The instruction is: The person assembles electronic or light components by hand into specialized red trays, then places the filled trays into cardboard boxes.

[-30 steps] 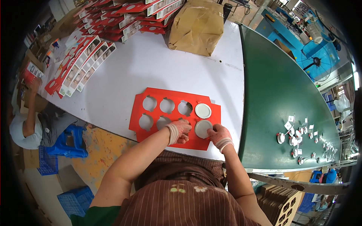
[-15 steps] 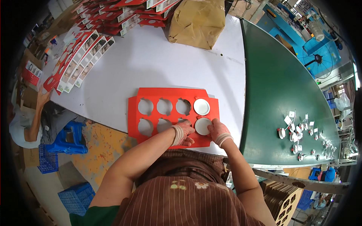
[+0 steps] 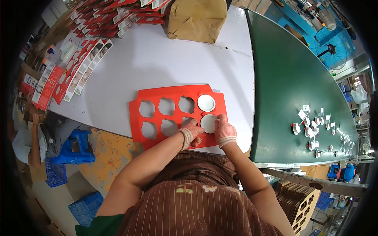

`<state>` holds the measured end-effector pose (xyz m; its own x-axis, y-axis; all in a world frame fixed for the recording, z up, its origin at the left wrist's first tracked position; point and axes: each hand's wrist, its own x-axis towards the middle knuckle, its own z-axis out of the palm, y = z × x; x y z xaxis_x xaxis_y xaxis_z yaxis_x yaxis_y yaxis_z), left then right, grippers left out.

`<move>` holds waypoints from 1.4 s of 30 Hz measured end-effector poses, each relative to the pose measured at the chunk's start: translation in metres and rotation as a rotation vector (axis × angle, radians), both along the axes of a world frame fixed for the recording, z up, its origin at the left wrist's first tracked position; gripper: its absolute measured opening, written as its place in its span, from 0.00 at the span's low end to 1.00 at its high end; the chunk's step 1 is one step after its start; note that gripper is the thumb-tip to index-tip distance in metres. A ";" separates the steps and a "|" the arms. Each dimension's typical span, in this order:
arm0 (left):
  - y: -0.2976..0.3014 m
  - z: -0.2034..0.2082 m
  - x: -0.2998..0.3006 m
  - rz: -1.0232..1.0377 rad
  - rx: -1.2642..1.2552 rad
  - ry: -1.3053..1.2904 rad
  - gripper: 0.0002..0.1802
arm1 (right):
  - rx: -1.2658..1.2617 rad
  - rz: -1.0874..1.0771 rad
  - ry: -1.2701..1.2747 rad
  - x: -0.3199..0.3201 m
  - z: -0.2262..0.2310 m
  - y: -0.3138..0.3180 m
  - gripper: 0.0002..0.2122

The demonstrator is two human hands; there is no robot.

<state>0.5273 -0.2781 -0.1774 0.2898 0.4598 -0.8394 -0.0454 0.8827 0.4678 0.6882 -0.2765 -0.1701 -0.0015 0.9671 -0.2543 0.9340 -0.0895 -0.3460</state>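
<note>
A red card sheet point(image 3: 156, 129) with two rows of round notched cut-outs lies at the table's near edge. Two white round discs with raised rims sit in its rightmost column: the far disc point(image 3: 206, 102) rests untouched, while the near disc point(image 3: 208, 124) is between my hands. My left hand point(image 3: 190, 133), in a pale striped glove, has its fingers curled at that disc's left edge. From the right, my right hand point(image 3: 225, 130), gloved likewise, grips the disc's edge with closed fingers. Some fingertips are hidden.
Printed red cards point(image 3: 78, 72) lie at the left, with a larger stack point(image 3: 114, 15) behind. A brown paper package point(image 3: 197, 19) stands at the back. Small white parts with red bits point(image 3: 311, 129) lie on the green surface point(image 3: 275, 90). At far left, a co-worker's arm point(image 3: 35, 137) shows.
My hands stay at the near disc, the right one now more upright beside it. The view has shifted slightly. At the left, the co-worker's hand has drawn a printed card toward the table edge.
</note>
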 end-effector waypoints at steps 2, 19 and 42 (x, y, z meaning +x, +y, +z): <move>0.001 0.005 0.005 -0.011 0.027 0.032 0.14 | 0.014 -0.001 -0.004 0.003 0.000 -0.001 0.11; -0.016 0.027 0.020 -0.058 0.149 0.236 0.17 | -0.226 -0.456 1.000 0.039 -0.013 -0.011 0.37; -0.038 0.024 0.022 -0.164 0.000 0.372 0.30 | -0.595 -0.437 1.174 0.054 0.010 -0.029 0.23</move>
